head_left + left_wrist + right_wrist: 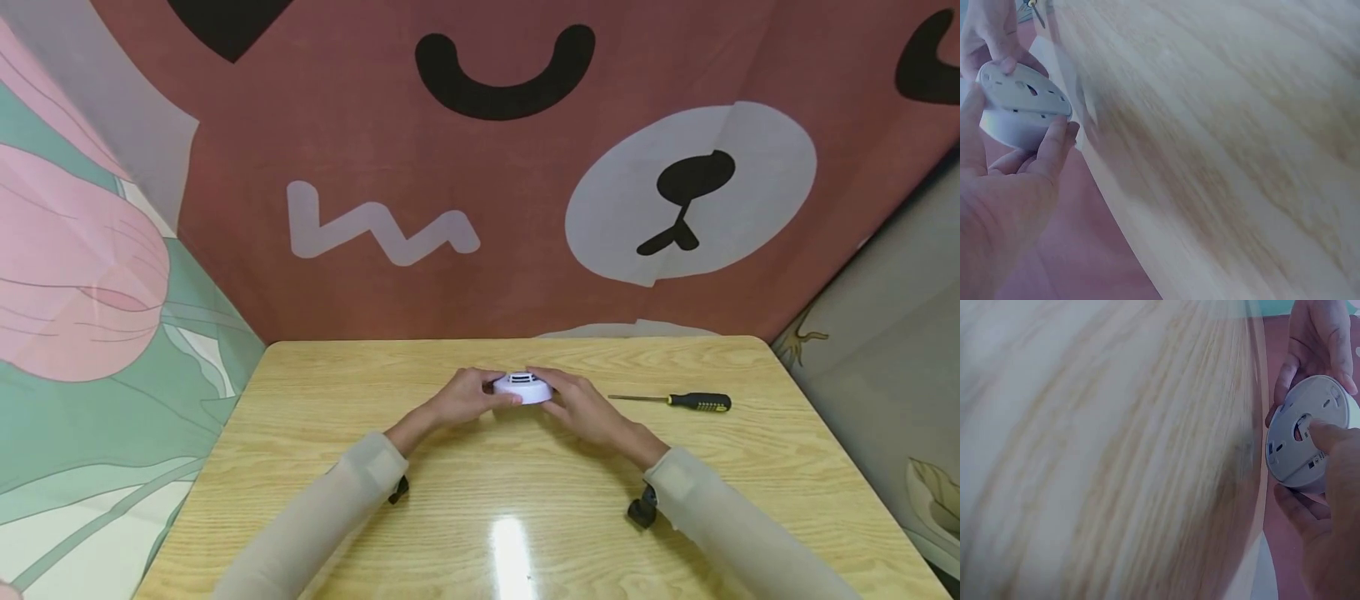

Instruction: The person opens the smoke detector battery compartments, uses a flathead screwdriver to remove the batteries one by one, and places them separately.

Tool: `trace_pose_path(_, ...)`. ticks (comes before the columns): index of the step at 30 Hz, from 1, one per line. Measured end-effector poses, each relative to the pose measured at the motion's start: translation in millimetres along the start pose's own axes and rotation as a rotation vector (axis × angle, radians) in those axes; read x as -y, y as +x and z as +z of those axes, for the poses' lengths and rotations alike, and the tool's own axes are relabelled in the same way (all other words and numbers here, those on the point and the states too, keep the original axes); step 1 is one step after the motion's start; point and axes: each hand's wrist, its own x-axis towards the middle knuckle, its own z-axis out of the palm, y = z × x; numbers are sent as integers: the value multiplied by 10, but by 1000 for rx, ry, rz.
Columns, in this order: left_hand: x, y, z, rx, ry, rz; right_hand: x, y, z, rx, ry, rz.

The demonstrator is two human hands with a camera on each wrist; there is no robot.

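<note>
Nearest the camera are two pale beige cloth sleeves (315, 508), with a small black wrist-worn gadget (642, 508) poking out below the right cuff. Both arms stretch over a light yellow wood-grain table (450, 500), with a bright glare patch up front.

Further in, the left hand (468, 396) and right hand (588, 408) hold a white round plastic device (525, 390) between them, lifted off the tabletop around the far-middle. Left fingers and thumb grip the rim on one side; right fingers curl around the other, with that thumb pressed on the flat underside next to the center hole. Slotted vents face up. The underside has small dark markings (1318, 461) near the edge, but they're too tiny and blurry to read.

Right of that lies a black-and-yellow-handled screwdriver (699, 402), metal shaft pointing at the hands. Behind everything hangs a reddish-brown cartoon-bear cloth (337, 150).
</note>
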Motion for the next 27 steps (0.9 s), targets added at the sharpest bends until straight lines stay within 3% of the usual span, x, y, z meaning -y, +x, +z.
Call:
trace_pose_path(10,-17,-6,16,-60,-38,39,-94,60,13,-36,166,74)
trace_pose_path(17,4,22,17,-82,-44,83,-95,67,1,-36,235,180)
trace_pose_path(27,-33,53,45,-143,-7,24,-30,58,-3,-70,388,298)
